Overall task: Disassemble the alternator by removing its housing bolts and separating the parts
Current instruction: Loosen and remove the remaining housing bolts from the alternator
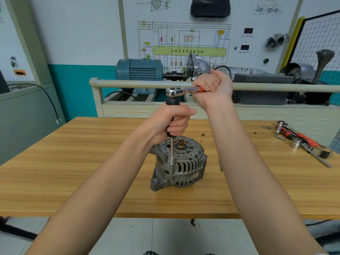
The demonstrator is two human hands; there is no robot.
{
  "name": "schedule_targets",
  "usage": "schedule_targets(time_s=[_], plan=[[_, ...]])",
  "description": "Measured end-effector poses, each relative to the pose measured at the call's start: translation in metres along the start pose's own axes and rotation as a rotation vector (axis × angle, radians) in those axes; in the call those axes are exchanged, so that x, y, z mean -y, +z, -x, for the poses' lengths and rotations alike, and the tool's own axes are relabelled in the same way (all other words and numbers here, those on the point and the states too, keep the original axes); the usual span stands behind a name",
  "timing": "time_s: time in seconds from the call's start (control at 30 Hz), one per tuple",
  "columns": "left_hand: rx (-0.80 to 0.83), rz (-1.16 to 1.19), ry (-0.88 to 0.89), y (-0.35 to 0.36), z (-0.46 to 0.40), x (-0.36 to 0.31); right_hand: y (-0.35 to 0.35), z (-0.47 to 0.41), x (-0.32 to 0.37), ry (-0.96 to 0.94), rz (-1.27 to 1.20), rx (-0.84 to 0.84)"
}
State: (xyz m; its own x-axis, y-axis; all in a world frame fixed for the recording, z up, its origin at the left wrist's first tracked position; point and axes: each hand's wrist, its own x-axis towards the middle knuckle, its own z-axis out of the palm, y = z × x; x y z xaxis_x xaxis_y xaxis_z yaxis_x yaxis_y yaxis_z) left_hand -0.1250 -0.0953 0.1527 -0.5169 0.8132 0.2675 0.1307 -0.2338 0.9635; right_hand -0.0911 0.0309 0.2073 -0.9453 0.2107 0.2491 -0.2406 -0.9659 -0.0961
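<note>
- Behind the wooden counter stands a training rig with a blue electric motor and a wiring-diagram board.
- Mid-counter, the alternator stands upright.
- Left hand grips the black extension handle, whose socket shaft meets the housing.
- Right hand clasps the ratchet.
- Spare tools lie near the right edge.

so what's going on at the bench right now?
A person is undoing a housing bolt on the alternator, which stands on the wooden table. The left hand holds the black extension driver upright on the bolt; the right hand grips the ratchet handle. Spare tools lie to the right.
</note>
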Motion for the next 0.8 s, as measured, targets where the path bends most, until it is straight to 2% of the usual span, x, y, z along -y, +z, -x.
schedule_targets(time_s=[0.23,0.3,0.37,0.5,0.63,0.7,0.8], plan=[[-0.333,-0.06,0.061,0.012,-0.005,0.006,0.002,0.024,0.0,-0.314,0.177,0.044],[-0.374,-0.078,0.069,0.014,-0.005,0.008,0.005,0.03,-0.002,-0.361,0.219,0.051],[-0.332,-0.098,0.052,0.01,-0.003,0.007,0.009,0.027,0.0,-0.319,0.217,0.029],[-0.089,-0.097,0.032,-0.002,0.004,-0.005,0.01,0.007,0.005,-0.085,0.13,-0.062],[0.022,-0.005,0.03,-0.004,0.0,-0.005,0.003,-0.005,0.001,0.047,0.033,-0.049],[0.026,0.021,0.026,-0.001,-0.001,-0.003,0.001,-0.003,0.0,0.022,0.025,-0.026],[-0.132,0.008,0.042,0.004,-0.003,0.001,0.0,0.004,0.003,-0.097,0.042,-0.039]])
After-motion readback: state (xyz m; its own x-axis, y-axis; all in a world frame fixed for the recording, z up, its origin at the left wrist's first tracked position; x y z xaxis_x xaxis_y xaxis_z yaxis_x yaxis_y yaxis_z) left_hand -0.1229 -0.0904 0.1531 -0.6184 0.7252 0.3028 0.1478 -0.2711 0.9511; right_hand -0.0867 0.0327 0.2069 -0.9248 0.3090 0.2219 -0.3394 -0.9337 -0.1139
